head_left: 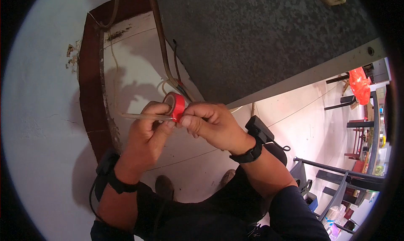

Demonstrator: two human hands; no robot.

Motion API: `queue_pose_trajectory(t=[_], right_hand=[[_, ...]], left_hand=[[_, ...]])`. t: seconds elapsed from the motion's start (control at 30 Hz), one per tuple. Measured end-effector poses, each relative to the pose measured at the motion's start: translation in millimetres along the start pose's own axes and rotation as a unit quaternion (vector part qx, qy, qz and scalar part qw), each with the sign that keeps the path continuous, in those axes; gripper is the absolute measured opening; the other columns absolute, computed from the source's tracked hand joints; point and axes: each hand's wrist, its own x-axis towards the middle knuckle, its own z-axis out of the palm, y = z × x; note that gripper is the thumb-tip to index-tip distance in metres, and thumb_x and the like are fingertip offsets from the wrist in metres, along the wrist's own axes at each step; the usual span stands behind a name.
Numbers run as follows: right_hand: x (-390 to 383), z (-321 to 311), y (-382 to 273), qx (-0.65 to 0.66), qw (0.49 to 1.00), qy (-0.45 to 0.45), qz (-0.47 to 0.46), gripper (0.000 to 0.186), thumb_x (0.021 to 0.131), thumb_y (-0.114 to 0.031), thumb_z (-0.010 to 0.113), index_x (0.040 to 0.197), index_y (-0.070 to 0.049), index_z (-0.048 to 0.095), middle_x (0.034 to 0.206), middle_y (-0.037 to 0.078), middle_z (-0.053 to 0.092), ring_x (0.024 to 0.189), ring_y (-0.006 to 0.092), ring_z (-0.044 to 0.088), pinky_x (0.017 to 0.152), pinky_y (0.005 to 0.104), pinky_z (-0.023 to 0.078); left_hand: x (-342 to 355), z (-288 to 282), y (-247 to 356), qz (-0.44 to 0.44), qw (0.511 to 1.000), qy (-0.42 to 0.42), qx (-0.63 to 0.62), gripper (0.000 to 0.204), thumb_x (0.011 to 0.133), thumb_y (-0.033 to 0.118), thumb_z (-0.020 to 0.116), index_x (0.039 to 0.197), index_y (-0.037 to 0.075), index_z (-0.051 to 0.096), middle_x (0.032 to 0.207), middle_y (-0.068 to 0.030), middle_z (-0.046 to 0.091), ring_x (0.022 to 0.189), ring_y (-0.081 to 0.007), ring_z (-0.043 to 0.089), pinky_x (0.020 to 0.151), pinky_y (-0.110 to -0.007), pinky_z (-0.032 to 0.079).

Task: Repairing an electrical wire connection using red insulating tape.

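Between my two hands, a roll of red electrical tape (179, 103) stands on edge against the end of a thin, pale, clear-looking tube (145, 116). My left hand (148, 129) pinches the tube near that end, thumb below and fingers above. With curled fingers and thumb, my right hand (210, 125) grips the tape roll at its right side. A bit of red tape touches the tube's tip; how far it wraps round is hidden by my fingers. From the left hand the tube runs left, then bends up along the wall.
A large grey speckled panel (261, 39) with a pale edge fills the upper right. Brown hose (162, 43) and cables come down beside it. The white wall (46, 115) with dark red skirting (91, 85) is at left. Black-framed furniture (357, 173) and a red bag (360, 85) stand right.
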Motion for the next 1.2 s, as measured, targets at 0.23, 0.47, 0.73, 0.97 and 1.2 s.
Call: queue_pose_trajectory(t=[0.23,0.47,0.73,0.97,1.2], right_hand=[[4,0,1,-0.198,0.96,0.056,-0.19,0.018,0.093,-0.02,0.075,0.102,-0.004,0.074,0.084,0.007,0.069,0.076,0.0172,0.065,0.066,0.0282,0.05],[3,8,4,-0.315,0.906,0.154,-0.237,0.015,0.086,-0.014,0.079,0.097,-0.005,0.074,0.081,0.01,0.069,0.072,0.0234,0.066,0.062,0.0318,0.051],[4,2,-1,-0.382,0.876,0.177,-0.236,0.017,0.085,-0.012,0.079,0.099,-0.005,0.074,0.079,0.011,0.066,0.071,0.0253,0.066,0.062,0.0341,0.051],[-1,-9,-5,-0.331,0.9,0.064,-0.277,0.04,0.08,-0.009,0.079,0.118,-0.006,0.071,0.106,0.013,0.063,0.094,0.0263,0.064,0.078,0.0353,0.054],[-5,-1,-10,-0.382,0.886,0.06,-0.257,0.059,0.072,-0.015,0.086,0.127,-0.008,0.065,0.116,0.013,0.058,0.106,0.0272,0.062,0.086,0.0372,0.054]], left_hand=[[1,-5,22,-0.053,0.996,-0.005,0.077,0.019,0.095,0.007,0.063,0.111,-0.002,0.067,0.095,-0.0087,0.064,0.083,-0.0133,0.059,0.075,-0.029,0.047],[3,-7,38,-0.151,0.983,-0.052,0.088,0.018,0.094,0.015,0.065,0.103,-0.001,0.067,0.077,-0.006,0.064,0.067,-0.0127,0.059,0.061,-0.03,0.048],[0,-14,47,-0.162,0.973,-0.117,0.115,0.025,0.091,0.024,0.073,0.099,0.001,0.066,0.071,-0.0084,0.059,0.065,-0.015,0.052,0.063,-0.032,0.046],[-5,-20,52,-0.232,0.969,-0.078,-0.007,0.023,0.095,0.023,0.071,0.095,0.001,0.065,0.067,-0.0005,0.057,0.06,-0.0069,0.049,0.054,-0.026,0.041],[-4,-15,56,-0.254,0.954,-0.08,-0.14,0.017,0.099,0.02,0.066,0.1,0.003,0.067,0.067,0.0045,0.053,0.056,-0.0034,0.048,0.05,-0.022,0.039]])
